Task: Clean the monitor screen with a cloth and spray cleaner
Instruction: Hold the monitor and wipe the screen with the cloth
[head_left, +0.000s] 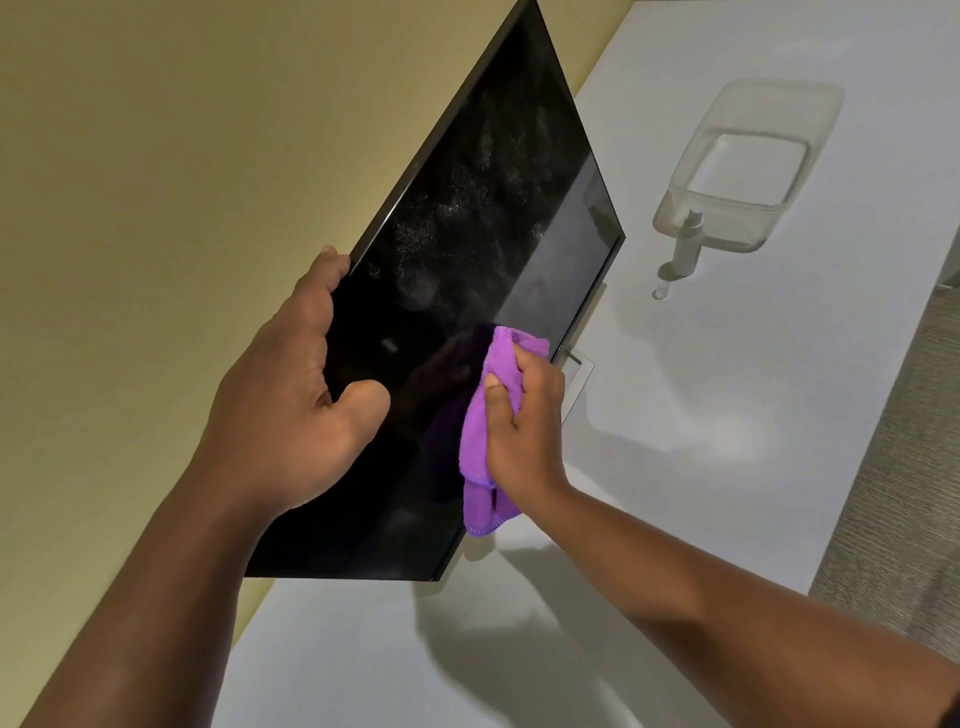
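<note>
1. Head view: left hand (291, 400) gripping the top edge of the flat, glossy black monitor (467, 218), fingers curled behind, thumb lying on the glass.
2. Right hand (524, 415) pinching a bunched, fuzzy purple cloth (480, 441) against the lower screen.
3. Fine speckled mist clinging to the dark glass.
4. Slim spray bottle (688, 244) standing on the smooth white table (727, 415), beside a clear rounded plastic tub (748, 161).

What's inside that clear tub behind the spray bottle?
Nothing visible inside the clear tub; the white table shows through its base. The spray bottle hides part of its near wall.
</note>
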